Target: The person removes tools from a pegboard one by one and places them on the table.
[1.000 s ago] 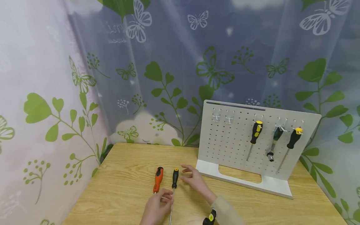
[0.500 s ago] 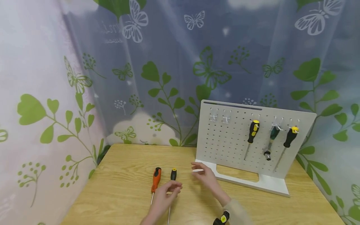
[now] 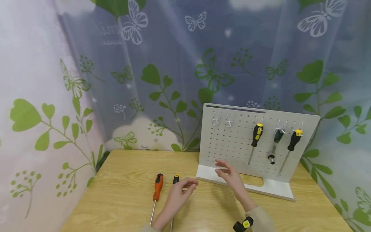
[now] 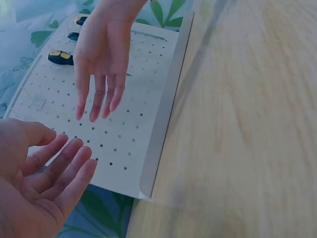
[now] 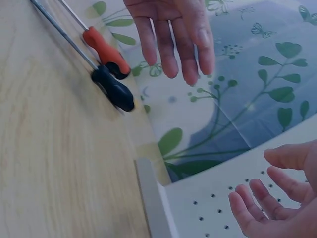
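My left hand [image 3: 180, 193] hovers over the table with relaxed fingers and holds nothing. In the head view it overlaps a black screwdriver with a yellow end [image 3: 175, 179]. Left of that lies an orange-handled screwdriver [image 3: 157, 187], its shaft toward me. My right hand [image 3: 232, 177], fingers loosely spread and nothing in them, is raised in front of the white pegboard [image 3: 229, 145]. The left wrist view shows both hands bare, the right hand [image 4: 104, 54] overlapping the board. Both loose screwdrivers lie side by side in the right wrist view, the black one [image 5: 113, 89] nearer the board.
On the pegboard hang a black-and-yellow screwdriver [image 3: 257, 135], a green-handled ratchet-like tool [image 3: 276, 141] and another black screwdriver with a yellow end [image 3: 294, 140]. Two clear hooks [image 3: 229, 121] sit at its upper left. A patterned curtain [image 3: 162, 80] stands behind the table [image 3: 130, 174].
Both hands have moved right and away from the loose screwdrivers, the right one toward the pegboard. The head view has turned slightly right. The screwdrivers lie as before.
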`<move>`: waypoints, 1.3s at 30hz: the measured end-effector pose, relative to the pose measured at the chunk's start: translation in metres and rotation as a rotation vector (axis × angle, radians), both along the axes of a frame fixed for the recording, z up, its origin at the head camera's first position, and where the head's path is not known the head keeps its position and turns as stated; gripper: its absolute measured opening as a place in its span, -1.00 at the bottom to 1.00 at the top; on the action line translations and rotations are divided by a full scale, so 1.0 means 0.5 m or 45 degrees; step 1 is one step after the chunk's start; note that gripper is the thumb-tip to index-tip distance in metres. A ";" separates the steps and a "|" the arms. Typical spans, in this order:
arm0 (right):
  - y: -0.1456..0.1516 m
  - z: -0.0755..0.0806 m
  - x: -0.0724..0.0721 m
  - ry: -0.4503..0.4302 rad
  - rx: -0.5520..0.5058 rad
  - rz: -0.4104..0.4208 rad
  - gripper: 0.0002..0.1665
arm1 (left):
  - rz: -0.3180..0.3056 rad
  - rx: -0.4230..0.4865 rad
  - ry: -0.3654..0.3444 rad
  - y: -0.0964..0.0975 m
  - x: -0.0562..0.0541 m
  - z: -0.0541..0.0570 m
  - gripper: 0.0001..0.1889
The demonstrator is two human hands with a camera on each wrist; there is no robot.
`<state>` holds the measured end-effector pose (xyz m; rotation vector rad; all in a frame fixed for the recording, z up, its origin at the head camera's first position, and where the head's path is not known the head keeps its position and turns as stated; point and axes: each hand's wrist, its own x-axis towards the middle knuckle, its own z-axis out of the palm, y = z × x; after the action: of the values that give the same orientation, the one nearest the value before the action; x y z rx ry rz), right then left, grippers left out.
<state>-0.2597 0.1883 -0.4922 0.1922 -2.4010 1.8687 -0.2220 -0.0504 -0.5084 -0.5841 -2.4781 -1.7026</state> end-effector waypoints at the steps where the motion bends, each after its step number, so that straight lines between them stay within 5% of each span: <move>1: 0.010 0.004 0.000 0.001 -0.007 0.000 -0.43 | -0.008 0.004 -0.001 0.005 -0.004 0.003 -0.83; 17: 0.134 0.084 -0.004 0.138 -0.141 -0.219 -0.46 | -0.138 0.164 -0.004 0.100 -0.056 0.025 -0.79; 27: 0.189 0.120 -0.020 0.278 -0.304 -0.472 -0.49 | -0.177 0.122 0.022 0.153 -0.085 0.023 -0.76; 39: 0.208 0.150 -0.044 0.236 -0.190 -0.559 -0.35 | -0.212 0.075 0.095 0.209 -0.113 0.033 -0.76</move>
<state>-0.2819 0.2924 -0.4171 -0.1553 -1.9729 1.7260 -0.2784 0.0544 -0.4919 -0.8529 -2.3793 -1.7668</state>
